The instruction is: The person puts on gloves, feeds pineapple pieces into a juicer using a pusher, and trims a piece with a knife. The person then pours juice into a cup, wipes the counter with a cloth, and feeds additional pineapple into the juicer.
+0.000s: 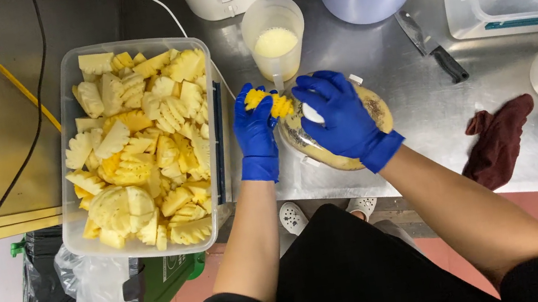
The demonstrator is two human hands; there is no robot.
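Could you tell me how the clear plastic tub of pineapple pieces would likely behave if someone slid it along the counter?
The tub is heaped with pineapple pieces, so it is probably heavy. Its near end overhangs the steel counter, so it might tip if pulled further. The thin clear walls may flex.

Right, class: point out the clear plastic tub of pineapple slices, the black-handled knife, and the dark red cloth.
clear plastic tub of pineapple slices [72, 208]: head view, left wall.
black-handled knife [449, 62]: head view, on the handle.
dark red cloth [499, 140]: head view, middle of the crumpled fabric.
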